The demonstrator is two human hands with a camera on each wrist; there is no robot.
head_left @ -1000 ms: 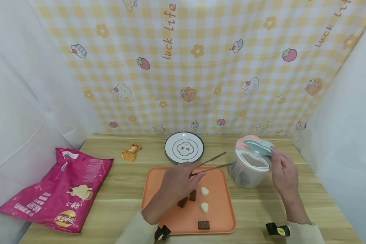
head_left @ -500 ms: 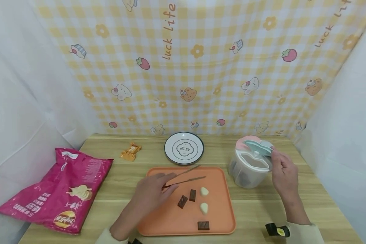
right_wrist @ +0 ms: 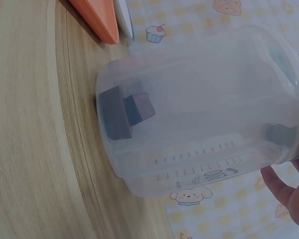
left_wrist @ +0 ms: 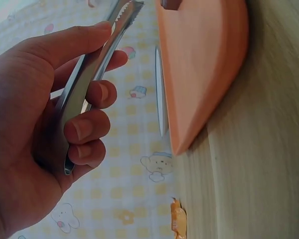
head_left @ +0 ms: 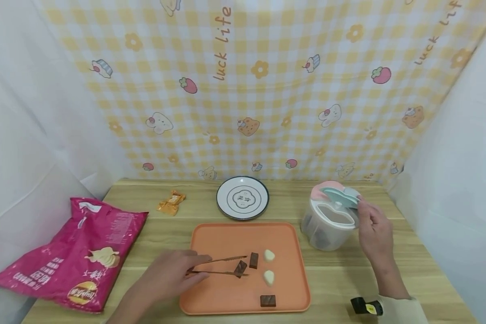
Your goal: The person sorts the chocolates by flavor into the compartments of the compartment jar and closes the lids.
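Note:
My left hand (head_left: pixel 168 275) grips metal tongs (head_left: pixel 220 266) over the orange tray (head_left: pixel 227 238); their tips close around a brown chocolate piece (head_left: pixel 240 268). In the left wrist view the left hand's fingers (left_wrist: pixel 87 127) curl round the tongs (left_wrist: pixel 92 74). Two more brown pieces (head_left: pixel 254 260) (head_left: pixel 268 300) and two white candies (head_left: pixel 269 255) (head_left: pixel 269 277) lie on the tray. My right hand (head_left: pixel 373 227) holds up the blue flap lid (head_left: pixel 340 195) of a clear plastic jar (head_left: pixel 328 222). The jar (right_wrist: pixel 204 119) holds dark pieces (right_wrist: pixel 124 112).
A white plate (head_left: pixel 243 197) sits behind the tray. An orange wrapped sweet (head_left: pixel 170 202) lies to its left, and a pink crisp bag (head_left: pixel 77 254) hangs over the table's left edge. White cloth walls close in both sides.
My left hand has drawn the tongs back from the jar, down and left, to the brown piece on the tray. The right hand has stayed at the jar lid.

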